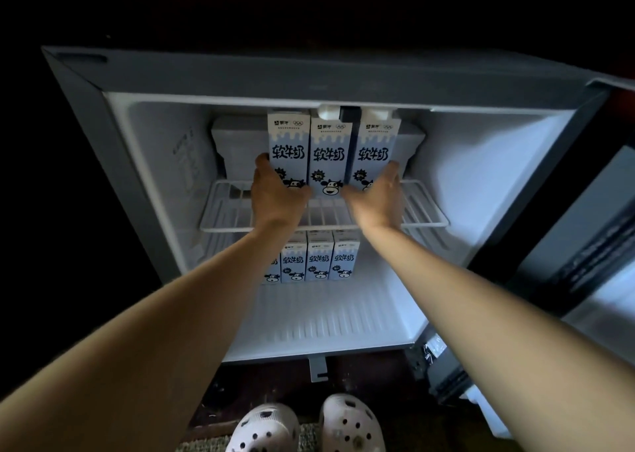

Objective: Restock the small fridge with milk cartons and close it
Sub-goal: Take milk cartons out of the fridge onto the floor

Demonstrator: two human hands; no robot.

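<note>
The small fridge point(144, 162) stands open in front of me. Three white-and-blue milk cartons point(330, 149) stand upright side by side on the wire shelf point(422, 211). My left hand point(275, 193) presses against the left carton's outer side and front. My right hand point(378, 197) rests flat against the right carton's outer side. Both hands bracket the row from the two ends. Several more milk cartons point(319, 260) stand in a row on the fridge floor below, the leftmost partly hidden behind my left forearm.
The fridge door point(584, 245) hangs open on the right, close to my right arm. A freezer box point(233, 135) sits behind the upper cartons. My feet in white perforated clogs point(305, 424) stand on a mat below the fridge. The surroundings are dark.
</note>
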